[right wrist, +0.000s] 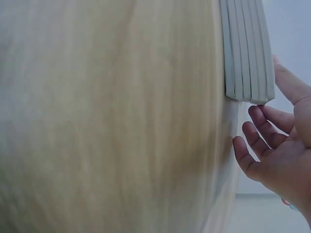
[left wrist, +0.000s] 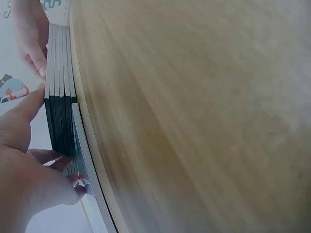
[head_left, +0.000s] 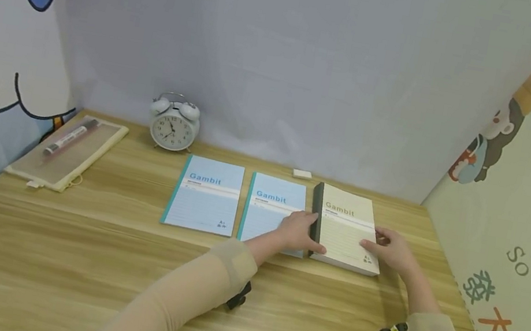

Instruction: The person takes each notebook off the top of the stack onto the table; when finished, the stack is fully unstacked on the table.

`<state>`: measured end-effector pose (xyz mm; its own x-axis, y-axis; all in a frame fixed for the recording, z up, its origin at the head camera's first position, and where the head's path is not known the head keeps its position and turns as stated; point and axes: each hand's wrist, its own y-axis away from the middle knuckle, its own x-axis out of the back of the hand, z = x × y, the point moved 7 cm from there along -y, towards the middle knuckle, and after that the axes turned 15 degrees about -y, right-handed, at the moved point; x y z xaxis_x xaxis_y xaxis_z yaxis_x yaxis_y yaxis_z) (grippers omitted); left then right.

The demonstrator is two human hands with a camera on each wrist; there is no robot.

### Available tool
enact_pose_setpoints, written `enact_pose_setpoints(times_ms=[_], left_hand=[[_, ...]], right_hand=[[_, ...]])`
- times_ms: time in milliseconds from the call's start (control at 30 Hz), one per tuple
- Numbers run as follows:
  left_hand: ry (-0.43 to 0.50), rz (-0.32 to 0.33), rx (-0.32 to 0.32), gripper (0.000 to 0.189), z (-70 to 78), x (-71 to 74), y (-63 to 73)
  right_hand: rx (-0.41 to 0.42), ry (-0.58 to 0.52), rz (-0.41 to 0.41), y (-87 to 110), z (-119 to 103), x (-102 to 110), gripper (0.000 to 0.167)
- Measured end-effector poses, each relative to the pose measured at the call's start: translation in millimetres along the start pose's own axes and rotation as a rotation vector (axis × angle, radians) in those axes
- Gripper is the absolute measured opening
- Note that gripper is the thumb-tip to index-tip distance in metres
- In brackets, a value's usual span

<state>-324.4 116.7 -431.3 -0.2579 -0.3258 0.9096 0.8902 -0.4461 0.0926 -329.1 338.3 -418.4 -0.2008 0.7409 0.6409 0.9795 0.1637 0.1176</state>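
Observation:
A stack of several cream-covered "Gambit" notebooks with dark spines lies flat at the right of the row. My left hand holds its spine side, the thumb over the near cover edge and the fingers against the spine. Those fingers reach over a blue notebook, partly hidden under the hand. From the other side my right hand holds the right edge, its thumb on the cover and its index finger at the stack's side. The other right fingers curl loosely beside it.
Another blue notebook lies to the left. Behind it stands a white twin-bell alarm clock. A mesh zip pouch with a marker pen sits at far left. A small white block is near the back wall.

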Motion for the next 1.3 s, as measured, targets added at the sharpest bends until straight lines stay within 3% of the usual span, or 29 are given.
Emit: enact_pose_setpoints(times_ms=[300, 600, 733, 1000, 1300], left_hand=[[0.103, 0.008, -0.007, 0.092, -4.3, 3.0, -1.4], [0.230, 0.131, -0.025, 0.084, -8.0, 16.5, 0.0], [0.299, 0.147, -0.034, 0.082, -10.8, 25.2, 4.5], [0.294, 0.146, -0.041, 0.082, -27.9, 43.2, 13.6], [0.228, 0.149, -0.041, 0.081, -46.3, 70.5, 22.8]], right_hand=[[-0.021, -0.070, -0.002, 3.8, 3, 0, 0.078], [0.030, -0.169, 0.014, 6.1, -8, 4, 0.083], [0.055, -0.178, 0.013, 6.9, -17, 6, 0.079], [0.082, -0.153, -0.025, 7.0, -44, 3, 0.078], [0.114, -0.140, -0.046, -0.7, -76, -5, 0.079]])
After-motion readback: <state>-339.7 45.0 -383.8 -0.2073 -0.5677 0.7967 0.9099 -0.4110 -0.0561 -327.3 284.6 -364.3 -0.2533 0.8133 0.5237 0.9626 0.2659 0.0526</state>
